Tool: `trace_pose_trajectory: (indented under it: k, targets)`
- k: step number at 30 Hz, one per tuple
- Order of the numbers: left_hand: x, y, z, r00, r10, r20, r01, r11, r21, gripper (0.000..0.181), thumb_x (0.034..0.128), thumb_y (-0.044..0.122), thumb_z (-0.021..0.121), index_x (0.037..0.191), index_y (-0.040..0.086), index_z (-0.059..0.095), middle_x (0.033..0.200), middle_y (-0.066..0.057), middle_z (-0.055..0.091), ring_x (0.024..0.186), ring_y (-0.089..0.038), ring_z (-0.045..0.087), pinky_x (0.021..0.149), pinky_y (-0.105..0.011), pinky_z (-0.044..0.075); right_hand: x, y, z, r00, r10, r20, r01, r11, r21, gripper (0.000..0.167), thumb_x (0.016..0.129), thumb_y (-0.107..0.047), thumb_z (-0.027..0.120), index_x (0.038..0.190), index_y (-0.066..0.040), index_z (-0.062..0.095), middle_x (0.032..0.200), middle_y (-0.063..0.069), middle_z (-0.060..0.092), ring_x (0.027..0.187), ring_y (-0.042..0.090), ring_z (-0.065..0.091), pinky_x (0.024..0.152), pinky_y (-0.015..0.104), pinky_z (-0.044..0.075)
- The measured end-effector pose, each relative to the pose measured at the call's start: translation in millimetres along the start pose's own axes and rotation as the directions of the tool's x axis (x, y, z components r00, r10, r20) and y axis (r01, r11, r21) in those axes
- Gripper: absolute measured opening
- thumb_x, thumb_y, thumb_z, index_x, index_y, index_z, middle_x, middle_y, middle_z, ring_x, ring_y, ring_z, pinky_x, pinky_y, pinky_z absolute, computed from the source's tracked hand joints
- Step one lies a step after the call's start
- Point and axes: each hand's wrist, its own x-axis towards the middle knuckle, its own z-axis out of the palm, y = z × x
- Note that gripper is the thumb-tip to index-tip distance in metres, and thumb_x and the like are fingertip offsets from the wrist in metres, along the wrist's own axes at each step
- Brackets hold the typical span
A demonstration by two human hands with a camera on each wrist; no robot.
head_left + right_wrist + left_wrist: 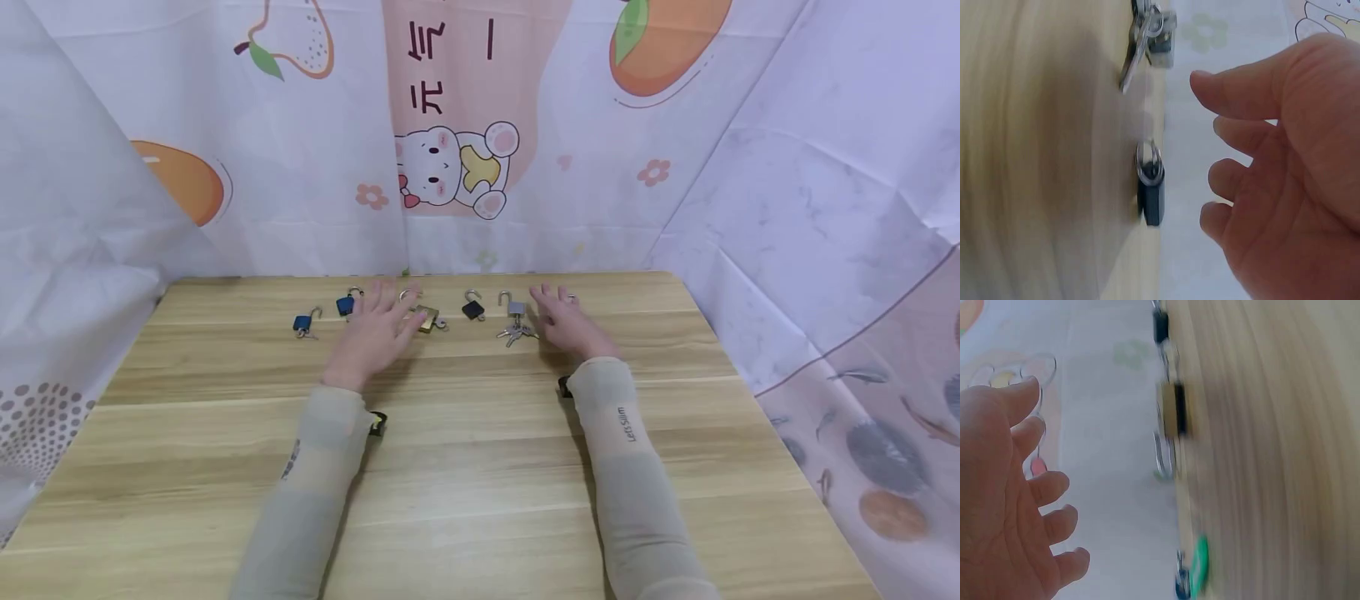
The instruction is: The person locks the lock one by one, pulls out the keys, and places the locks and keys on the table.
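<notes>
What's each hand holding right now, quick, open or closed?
Left hand: open, holding nothing, near the brass padlock.
Right hand: open, holding nothing, near the silver padlock.

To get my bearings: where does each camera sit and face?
Head: on the head, facing forward and down at the table; both sleeves, left hand and right hand show.
Left wrist: on that wrist, facing the gold padlock; left hand shows.
Right wrist: on that wrist, facing the dark padlock; right hand shows.
Head and left wrist views share the gold padlock.
</notes>
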Motion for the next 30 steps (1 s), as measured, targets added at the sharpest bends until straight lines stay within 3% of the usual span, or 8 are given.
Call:
trace_pose_trajectory:
  k: [8,13,19,24,30]
  targets:
    - [23.3,48.2,22.8,0.999,0.038,0.017,-0.037,0.998,-0.047,0.064,0.1091,0.053,0.027,0.164,0.022,0.014,0.166,-0.017,0.01,0.152,-0.041,0.006,0.12,-0.061,0.009,10.8,-8,8,1.0,0.016,0.012,-0.017,0.996,0.086,0.062,0.106,-0.006,0.048,0.162,-0.009,0.021,0.168,0.018,0.009,0.151,0.046,0.004,0.12,0.058,0.008]
    - [34.7,70.0,38.1,0.998,0.049,0.045,-0.044,0.994,-0.099,0.063,0.109,0.053,0.026,0.164,0.024,0.016,0.165,-0.018,0.017,0.15,-0.045,0.016,0.119,-0.062,0.016,21.5,-15,14,1.0,0.016,0.011,-0.017,0.998,0.055,0.06,0.106,-0.003,0.047,0.161,-0.007,0.025,0.166,0.021,0.015,0.15,0.045,0.013,0.121,0.056,0.015]
    - [39.5,86.8,52.4,0.998,0.023,0.058,-0.017,0.995,-0.1,0.063,0.1081,0.045,0.042,0.163,0.021,0.022,0.161,-0.024,0.027,0.146,-0.046,0.029,0.117,-0.06,0.024,29.9,-16,19,0.999,0.029,0.017,-0.03,0.998,0.051,0.061,0.102,0.004,0.046,0.159,-0.002,0.026,0.164,0.025,0.018,0.15,0.041,0.019,0.121,0.051,0.017]
    - [41.4,97.8,59.1,0.993,-0.015,0.117,0.03,0.991,-0.128,0.066,0.1057,0.039,0.053,0.161,0.013,0.027,0.16,-0.024,0.03,0.145,-0.042,0.034,0.115,-0.059,0.029,30.7,-18,20,0.999,0.042,0.019,-0.043,0.998,0.044,0.059,0.102,0.002,0.05,0.158,-0.004,0.032,0.158,0.022,0.036,0.144,0.036,0.037,0.117,0.049,0.032]
    - [44.5,100.9,63.2,0.991,0.021,0.135,-0.009,0.996,-0.092,0.049,0.1042,0.035,0.057,0.141,0.004,0.055,0.148,-0.019,0.052,0.134,-0.037,0.05,0.109,-0.051,0.042,31.1,-25,18,0.999,0.041,0.016,-0.041,0.999,0.02,0.055,0.101,-0.006,0.06,0.153,-0.004,0.042,0.148,0.022,0.051,0.132,0.036,0.051,0.109,0.05,0.042]
